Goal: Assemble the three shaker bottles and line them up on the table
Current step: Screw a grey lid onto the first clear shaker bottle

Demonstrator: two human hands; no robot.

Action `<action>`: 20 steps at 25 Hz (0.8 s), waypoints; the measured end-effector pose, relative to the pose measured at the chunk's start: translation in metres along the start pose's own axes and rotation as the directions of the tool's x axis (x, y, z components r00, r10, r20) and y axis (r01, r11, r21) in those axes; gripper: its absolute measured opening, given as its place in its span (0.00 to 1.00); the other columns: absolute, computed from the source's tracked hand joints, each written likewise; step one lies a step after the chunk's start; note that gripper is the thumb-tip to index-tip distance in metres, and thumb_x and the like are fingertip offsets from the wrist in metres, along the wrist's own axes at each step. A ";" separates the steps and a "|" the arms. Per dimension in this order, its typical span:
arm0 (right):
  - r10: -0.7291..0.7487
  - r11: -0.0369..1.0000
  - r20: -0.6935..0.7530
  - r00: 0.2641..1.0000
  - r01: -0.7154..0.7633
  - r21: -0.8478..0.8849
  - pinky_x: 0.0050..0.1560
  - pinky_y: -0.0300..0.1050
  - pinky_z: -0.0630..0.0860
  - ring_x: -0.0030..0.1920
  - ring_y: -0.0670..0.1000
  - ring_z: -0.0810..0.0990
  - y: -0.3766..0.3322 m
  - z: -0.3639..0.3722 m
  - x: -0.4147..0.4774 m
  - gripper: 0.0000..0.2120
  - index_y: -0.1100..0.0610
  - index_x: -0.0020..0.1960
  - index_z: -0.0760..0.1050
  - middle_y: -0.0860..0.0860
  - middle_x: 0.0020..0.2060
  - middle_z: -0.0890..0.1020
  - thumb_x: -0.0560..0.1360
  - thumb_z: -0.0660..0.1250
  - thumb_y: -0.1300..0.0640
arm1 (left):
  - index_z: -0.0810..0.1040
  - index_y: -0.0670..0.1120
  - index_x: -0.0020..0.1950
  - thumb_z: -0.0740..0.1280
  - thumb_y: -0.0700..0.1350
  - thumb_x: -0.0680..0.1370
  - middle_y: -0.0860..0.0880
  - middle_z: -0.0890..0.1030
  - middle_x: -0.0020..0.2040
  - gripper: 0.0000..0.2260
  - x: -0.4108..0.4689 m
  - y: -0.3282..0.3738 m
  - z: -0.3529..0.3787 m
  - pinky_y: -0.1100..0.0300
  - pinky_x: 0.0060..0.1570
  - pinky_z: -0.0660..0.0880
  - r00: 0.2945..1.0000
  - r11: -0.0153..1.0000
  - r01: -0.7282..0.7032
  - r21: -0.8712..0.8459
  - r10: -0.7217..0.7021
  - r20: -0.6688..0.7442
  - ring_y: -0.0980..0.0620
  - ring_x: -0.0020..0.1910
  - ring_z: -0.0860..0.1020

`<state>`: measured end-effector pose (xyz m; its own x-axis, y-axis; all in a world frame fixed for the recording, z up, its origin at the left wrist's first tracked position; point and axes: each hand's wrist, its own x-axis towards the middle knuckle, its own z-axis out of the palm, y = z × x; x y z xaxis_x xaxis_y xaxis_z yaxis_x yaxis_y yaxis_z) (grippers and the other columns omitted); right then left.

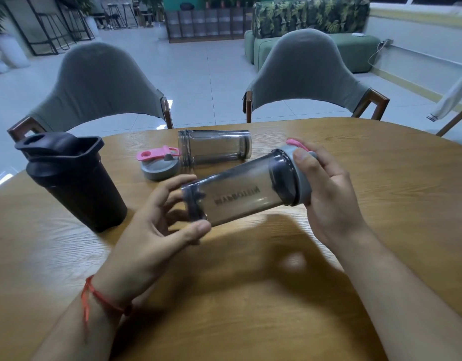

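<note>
Honestly, the risk here is all in that lid. You've got the smoky bottle [240, 194] held sideways in the air over the table [381, 204], left hand [157, 225] with thumb and fingers pinching its base, right hand [326, 188] wrapped round the grey lid [300, 175] with the pink tab [297, 144] poking out behind your fingers. From this angle I can't tell if the threads are fully seated or if it's sitting crooked. If it's cross-threaded and you crank on it, I'd guess it jams or looks closed when it isn't.

The left grip looks light to me, just fingertips on slick plastic. Twist hard with the right and the base could spin or slip out, and it's a short drop onto wood, but it'd roll.

Which brings up the other one: the open bottle [214, 147] is lying on its side near the far edge, with its loose lid [159, 168] just beside its mouth. A round thing on its side like that only needs a bump from your elbow or the one you're holding to wander off toward the chairs [302, 74].

The black shaker [73, 183] on the left is upright with its lid on, looks done. Just leave room beside it so you don't clip it when you set this one down.
</note>
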<state>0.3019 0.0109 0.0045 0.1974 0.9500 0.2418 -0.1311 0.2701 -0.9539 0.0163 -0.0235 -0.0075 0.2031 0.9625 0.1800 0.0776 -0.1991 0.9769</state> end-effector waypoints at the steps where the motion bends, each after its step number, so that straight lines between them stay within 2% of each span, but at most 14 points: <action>1: 0.005 1.000 -0.004 1.000 -0.005 0.005 0.75 0.75 0.75 0.73 0.61 0.82 0.000 0.000 0.000 0.27 0.43 0.67 0.86 0.52 0.67 0.86 0.72 0.80 0.33 | 0.75 0.56 0.75 0.81 0.42 0.72 0.46 0.83 0.69 0.33 -0.002 -0.001 -0.001 0.47 0.53 0.85 0.998 0.997 -0.062 0.052 0.062 0.007 0.44 0.62 0.86; 2: 0.007 1.000 -0.008 1.000 -0.007 0.008 0.76 0.75 0.74 0.73 0.61 0.82 -0.001 0.001 0.000 0.30 0.43 0.68 0.86 0.51 0.68 0.86 0.70 0.80 0.31 | 0.74 0.57 0.77 0.82 0.42 0.71 0.47 0.81 0.71 0.36 -0.002 0.000 -0.001 0.46 0.57 0.84 0.997 0.995 -0.073 0.067 0.072 0.012 0.43 0.65 0.85; 4: 0.001 1.000 -0.001 1.000 -0.001 0.007 0.76 0.74 0.75 0.73 0.60 0.82 0.000 0.002 -0.001 0.34 0.43 0.68 0.86 0.51 0.69 0.85 0.67 0.80 0.27 | 0.73 0.60 0.76 0.81 0.53 0.70 0.46 0.80 0.73 0.36 0.002 -0.003 0.001 0.44 0.54 0.85 0.997 0.997 0.069 -0.027 -0.070 -0.021 0.43 0.64 0.86; 6: -0.009 1.000 0.023 1.000 0.008 0.002 0.73 0.74 0.77 0.73 0.61 0.82 0.001 0.001 -0.002 0.34 0.43 0.69 0.86 0.51 0.68 0.85 0.68 0.80 0.28 | 0.79 0.57 0.69 0.77 0.68 0.65 0.38 0.84 0.66 0.35 0.006 -0.001 0.005 0.44 0.40 0.85 0.946 0.932 0.316 -0.177 -0.324 -0.019 0.42 0.51 0.89; 8: -0.015 1.000 0.040 0.999 0.016 -0.007 0.71 0.74 0.79 0.72 0.62 0.82 0.002 0.000 -0.002 0.27 0.42 0.68 0.86 0.51 0.67 0.85 0.72 0.79 0.34 | 0.83 0.53 0.63 0.75 0.77 0.62 0.35 0.87 0.57 0.38 0.004 -0.005 0.003 0.50 0.32 0.80 0.927 0.916 0.373 -0.149 -0.375 0.020 0.40 0.39 0.87; 10: -0.011 1.000 0.035 0.999 0.011 -0.009 0.70 0.73 0.80 0.71 0.63 0.82 0.002 -0.002 -0.001 0.23 0.42 0.67 0.86 0.52 0.67 0.85 0.74 0.76 0.38 | 0.83 0.52 0.64 0.77 0.71 0.67 0.42 0.88 0.53 0.34 0.004 -0.002 0.003 0.51 0.33 0.80 0.963 0.961 0.268 -0.062 -0.268 0.004 0.43 0.43 0.87; 12: -0.009 1.000 0.018 1.000 0.009 -0.011 0.69 0.70 0.81 0.71 0.62 0.82 0.001 -0.001 0.000 0.22 0.42 0.67 0.86 0.53 0.67 0.85 0.75 0.75 0.38 | 0.80 0.56 0.71 0.79 0.55 0.73 0.49 0.87 0.61 0.26 -0.001 0.004 0.000 0.51 0.45 0.84 0.997 0.997 0.073 0.014 -0.073 0.015 0.48 0.55 0.87; 13: -0.011 1.000 0.014 1.000 0.011 -0.016 0.68 0.68 0.82 0.72 0.62 0.82 0.000 -0.001 0.000 0.22 0.42 0.67 0.86 0.53 0.68 0.85 0.75 0.75 0.37 | 0.77 0.59 0.74 0.80 0.49 0.74 0.51 0.85 0.67 0.29 -0.004 0.005 -0.001 0.50 0.52 0.85 0.999 0.996 0.010 0.084 -0.012 0.030 0.49 0.61 0.86; 14: -0.016 0.999 0.014 1.000 0.017 -0.028 0.66 0.65 0.84 0.71 0.61 0.82 0.000 0.000 -0.001 0.22 0.41 0.67 0.86 0.53 0.68 0.84 0.75 0.75 0.37 | 0.75 0.60 0.75 0.80 0.46 0.74 0.52 0.84 0.70 0.32 -0.004 0.004 -0.001 0.50 0.57 0.84 0.999 0.993 0.003 0.116 -0.008 0.037 0.50 0.64 0.85; 15: -0.022 0.999 0.017 1.000 0.023 -0.044 0.62 0.61 0.86 0.71 0.60 0.82 0.000 0.000 -0.001 0.22 0.40 0.67 0.86 0.52 0.67 0.84 0.74 0.75 0.37 | 0.75 0.61 0.76 0.79 0.48 0.74 0.51 0.84 0.70 0.31 -0.003 0.001 -0.001 0.50 0.57 0.84 0.998 0.992 0.051 0.112 -0.055 0.035 0.50 0.64 0.86; 16: -0.026 0.998 0.023 0.999 0.028 -0.059 0.57 0.54 0.86 0.69 0.58 0.83 0.000 0.001 -0.002 0.22 0.39 0.66 0.86 0.51 0.67 0.84 0.74 0.75 0.37 | 0.76 0.59 0.74 0.78 0.53 0.74 0.46 0.85 0.67 0.29 0.000 0.000 0.003 0.49 0.53 0.86 0.989 0.989 0.144 0.033 -0.145 0.035 0.48 0.60 0.88; 18: -0.032 0.997 0.045 0.998 0.034 -0.065 0.52 0.46 0.85 0.66 0.55 0.84 -0.001 0.002 -0.005 0.20 0.39 0.65 0.86 0.51 0.65 0.85 0.74 0.74 0.37 | 0.80 0.53 0.67 0.78 0.68 0.67 0.33 0.85 0.58 0.33 0.003 -0.002 0.009 0.48 0.35 0.84 0.921 0.904 0.390 -0.177 -0.386 0.056 0.41 0.44 0.89; 19: -0.033 0.998 0.052 0.998 0.036 -0.057 0.51 0.46 0.85 0.66 0.55 0.84 -0.003 0.003 -0.006 0.20 0.39 0.65 0.86 0.52 0.65 0.85 0.74 0.74 0.38 | 0.81 0.51 0.64 0.78 0.72 0.64 0.31 0.86 0.54 0.36 0.004 -0.004 0.009 0.49 0.30 0.82 0.904 0.879 0.425 -0.219 -0.423 0.056 0.39 0.40 0.87; 20: -0.035 0.998 0.051 0.998 0.037 -0.049 0.52 0.49 0.86 0.66 0.57 0.85 -0.004 0.003 -0.005 0.19 0.40 0.65 0.86 0.53 0.64 0.85 0.75 0.74 0.38 | 0.82 0.50 0.63 0.78 0.71 0.65 0.34 0.87 0.52 0.35 0.004 -0.004 0.009 0.49 0.30 0.82 0.919 0.896 0.393 -0.205 -0.392 0.047 0.40 0.39 0.87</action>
<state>0.2986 0.0053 0.0072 0.1520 0.9468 0.2836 -0.0756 0.2973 -0.9518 0.0250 -0.0206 -0.0120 0.2025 0.9535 -0.2233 -0.0504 0.2378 0.9700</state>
